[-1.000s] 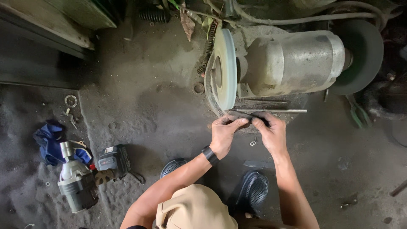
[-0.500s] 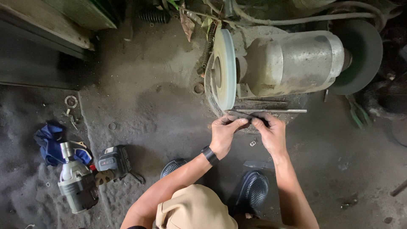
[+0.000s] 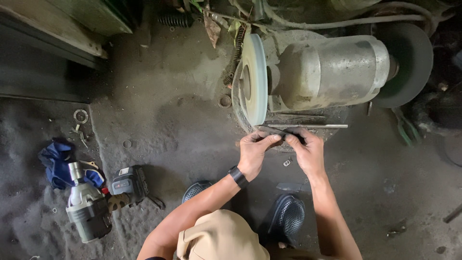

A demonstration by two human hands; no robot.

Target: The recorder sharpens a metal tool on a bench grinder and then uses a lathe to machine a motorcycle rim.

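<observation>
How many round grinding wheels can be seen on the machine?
2. A pale wheel is on the machine's left end, near both hands; a dark wheel is on its right end, partly hidden by the motor body.

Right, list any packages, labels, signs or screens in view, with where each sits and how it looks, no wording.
Label on the grey battery pack: floor at left, small pale patch with a blue strip.
Black wristwatch: on the left hand's wrist; its face cannot be seen.
No packages or signs.
</observation>
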